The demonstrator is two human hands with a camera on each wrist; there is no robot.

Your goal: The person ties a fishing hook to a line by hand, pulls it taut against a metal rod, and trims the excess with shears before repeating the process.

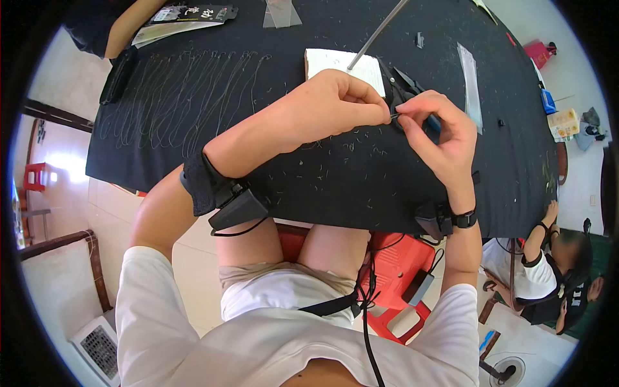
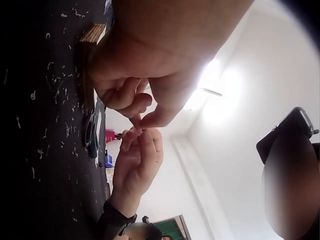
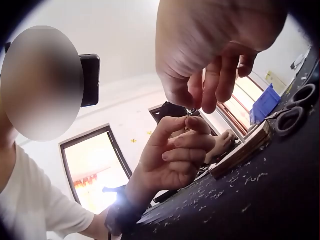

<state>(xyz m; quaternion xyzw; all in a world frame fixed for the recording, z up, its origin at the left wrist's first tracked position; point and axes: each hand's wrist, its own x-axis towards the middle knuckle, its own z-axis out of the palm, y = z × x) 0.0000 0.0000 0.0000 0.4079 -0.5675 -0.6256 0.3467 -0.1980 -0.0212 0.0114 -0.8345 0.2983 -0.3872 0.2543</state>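
Note:
A tiny shiny thing, too small to identify, is pinched where the fingertips of both hands meet above the black-covered table. The left hand grips it between thumb and forefinger, its other fingers curled in. From the right, the right hand pinches it with thumb and forefinger. In the right wrist view the shiny thing shows between the right hand above and the left hand below. Fingers mostly cover it in the left wrist view.
Behind the hands are a white-topped board, a metal rod and dark-handled scissors. Fine threads lie in rows at the left, a clear plastic strip at the right. Small clippings dot the black cloth. Other people are at the edges.

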